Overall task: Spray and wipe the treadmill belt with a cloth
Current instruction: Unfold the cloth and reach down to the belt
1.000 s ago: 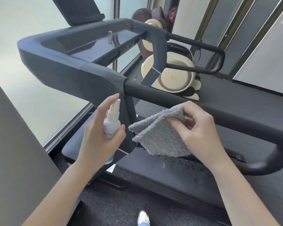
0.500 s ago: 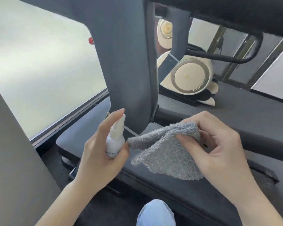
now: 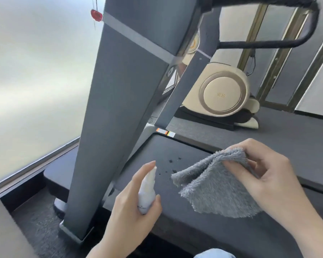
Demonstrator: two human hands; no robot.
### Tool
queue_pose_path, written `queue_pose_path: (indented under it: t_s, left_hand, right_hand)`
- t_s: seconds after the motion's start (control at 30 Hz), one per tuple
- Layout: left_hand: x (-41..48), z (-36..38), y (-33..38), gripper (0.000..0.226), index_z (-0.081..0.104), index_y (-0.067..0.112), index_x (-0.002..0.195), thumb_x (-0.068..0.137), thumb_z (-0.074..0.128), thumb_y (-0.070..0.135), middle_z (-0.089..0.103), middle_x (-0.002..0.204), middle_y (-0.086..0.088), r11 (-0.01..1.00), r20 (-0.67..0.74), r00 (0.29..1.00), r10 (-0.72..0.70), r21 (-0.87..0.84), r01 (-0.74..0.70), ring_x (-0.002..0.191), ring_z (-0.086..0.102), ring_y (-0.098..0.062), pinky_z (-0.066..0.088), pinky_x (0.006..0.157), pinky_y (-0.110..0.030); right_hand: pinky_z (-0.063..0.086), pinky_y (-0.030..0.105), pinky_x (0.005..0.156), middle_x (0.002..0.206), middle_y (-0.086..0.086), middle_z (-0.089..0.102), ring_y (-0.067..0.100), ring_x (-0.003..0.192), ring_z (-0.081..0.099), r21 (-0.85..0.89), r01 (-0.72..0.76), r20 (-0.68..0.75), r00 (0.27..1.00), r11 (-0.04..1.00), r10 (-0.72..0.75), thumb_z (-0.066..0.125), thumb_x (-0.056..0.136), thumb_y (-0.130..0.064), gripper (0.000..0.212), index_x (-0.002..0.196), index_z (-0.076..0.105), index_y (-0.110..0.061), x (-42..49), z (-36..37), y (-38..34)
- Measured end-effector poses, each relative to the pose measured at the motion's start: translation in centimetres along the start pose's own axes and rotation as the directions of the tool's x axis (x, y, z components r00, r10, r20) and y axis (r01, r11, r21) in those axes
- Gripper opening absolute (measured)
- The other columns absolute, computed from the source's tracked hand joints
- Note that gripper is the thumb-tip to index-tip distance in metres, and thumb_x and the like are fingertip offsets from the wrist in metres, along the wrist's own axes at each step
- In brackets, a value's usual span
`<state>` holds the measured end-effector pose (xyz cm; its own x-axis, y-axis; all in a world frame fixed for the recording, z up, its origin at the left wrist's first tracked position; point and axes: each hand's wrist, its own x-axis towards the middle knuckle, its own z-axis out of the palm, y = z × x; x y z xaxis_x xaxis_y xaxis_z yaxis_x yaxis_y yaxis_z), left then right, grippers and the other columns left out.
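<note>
Two hands work over the treadmill belt (image 3: pixel 175 151), both right of the grey upright (image 3: pixel 116 108). Left hand (image 3: pixel 131 211) sits nearest the upright, fingers wrapped round a white spray bottle (image 3: pixel 146 194), forefinger on the nozzle top. Right hand (image 3: pixel 268 175), farther right, pinches a folded grey cloth (image 3: pixel 216 187) hanging over the belt. Dark wet specks (image 3: pixel 172 162) dot the belt between upright and cloth. Cream massage chair (image 3: pixel 220 94) stands beyond the upright.

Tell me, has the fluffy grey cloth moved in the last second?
Yes. The fluffy grey cloth went down: earlier level with the treadmill's black handrail, now low over the dark belt.
</note>
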<state>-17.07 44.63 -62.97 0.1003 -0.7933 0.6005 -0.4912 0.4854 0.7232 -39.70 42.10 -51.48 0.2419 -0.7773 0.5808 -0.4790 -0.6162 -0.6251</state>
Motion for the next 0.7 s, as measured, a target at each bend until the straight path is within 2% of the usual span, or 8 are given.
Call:
queue_pose_path:
  t_s: [0.07,0.2,0.27,0.33,0.47,0.53,0.6,0.7]
  left_hand:
    - [0.5,1.4,-1.8,0.069,0.039,0.061,0.121,0.076,0.060,0.013,0.055,0.066,0.015,1.000,0.031,1.000,-0.003,-0.022,0.004,0.049,0.042,-0.004,0.038,0.053,-0.012]
    - [1.9,3.7,-4.8,0.073,0.036,0.067,0.114,0.080,0.060,0.007,0.054,0.061,0.001,0.998,0.049,0.997,-0.053,-0.013,0.054,0.046,0.043,-0.013,0.042,0.049,-0.024]
    - [2.8,4.6,-5.8,0.070,0.035,0.069,0.115,0.077,0.059,0.015,0.057,0.062,-0.005,0.997,0.033,0.997,-0.075,0.006,0.074,0.051,0.050,-0.026,0.048,0.050,-0.037]
    - [3.7,6.0,-7.1,0.067,0.037,0.065,0.118,0.073,0.058,0.021,0.060,0.063,-0.010,0.996,0.017,0.996,-0.086,0.007,0.086,0.052,0.055,-0.032,0.053,0.052,-0.047]
    - [5.4,9.7,-9.8,0.065,0.041,0.049,0.127,0.079,0.062,0.012,0.063,0.060,-0.008,0.998,0.028,0.998,-0.055,0.012,0.055,0.050,0.063,-0.021,0.056,0.051,-0.038]
    - [6.0,11.6,-11.2,0.063,0.042,0.045,0.128,0.080,0.063,0.009,0.062,0.058,-0.008,0.997,0.032,0.998,-0.060,0.048,0.058,0.049,0.062,-0.024,0.055,0.052,-0.040]
    - [7.2,12.8,-12.4,0.060,0.040,0.049,0.126,0.075,0.058,0.024,0.061,0.060,-0.011,0.990,0.059,0.995,-0.080,0.122,0.073,0.051,0.060,-0.029,0.055,0.055,-0.046]
    - [10.2,13.2,-13.7,0.060,0.035,0.058,0.123,0.072,0.052,0.030,0.062,0.064,-0.002,0.967,0.075,0.990,-0.118,0.237,0.097,0.055,0.060,-0.025,0.055,0.060,-0.047]
  right_hand:
    - [0.049,0.025,0.071,0.081,-0.005,0.066,0.016,0.082,0.063,-0.017,-0.026,-0.054,0.998,1.000,0.025,0.068,0.079,-0.024,0.003,0.080,0.066,-0.026,0.0,0.6,1.9]
    - [0.049,0.021,0.071,0.083,-0.005,0.067,0.015,0.084,0.063,-0.073,-0.059,-0.137,0.989,0.996,0.048,0.069,0.082,-0.012,0.013,0.081,0.067,-0.025,0.0,1.1,5.2]
    - [0.050,0.026,0.072,0.081,-0.003,0.067,0.016,0.081,0.063,-0.055,-0.078,-0.171,0.983,0.995,0.068,0.068,0.083,-0.013,0.010,0.081,0.067,-0.022,0.1,1.0,7.0]
    - [0.049,0.034,0.075,0.080,-0.002,0.068,0.017,0.081,0.062,-0.093,-0.091,-0.192,0.979,0.992,0.071,0.068,0.084,-0.015,0.006,0.082,0.067,-0.020,0.6,0.8,9.3]
    - [0.050,0.044,0.074,0.078,0.002,0.068,0.023,0.079,0.063,-0.142,-0.110,-0.206,0.975,0.984,0.079,0.068,0.083,-0.017,0.003,0.081,0.066,-0.016,1.0,0.2,14.8]
    - [0.050,0.034,0.073,0.077,0.000,0.068,0.019,0.079,0.063,-0.165,-0.121,-0.198,0.976,0.979,0.088,0.068,0.083,-0.016,0.004,0.080,0.066,-0.017,0.7,-0.6,17.5]
    - [0.046,0.014,0.067,0.077,-0.005,0.068,0.013,0.080,0.062,-0.186,-0.141,-0.195,0.975,0.972,0.105,0.068,0.083,-0.012,0.010,0.079,0.066,-0.021,0.1,-2.0,19.8]
    - [0.040,0.002,0.064,0.082,-0.014,0.066,0.004,0.082,0.061,-0.205,-0.213,-0.239,0.958,0.955,0.162,0.069,0.082,-0.010,0.018,0.074,0.064,-0.025,-0.5,-4.8,22.6]
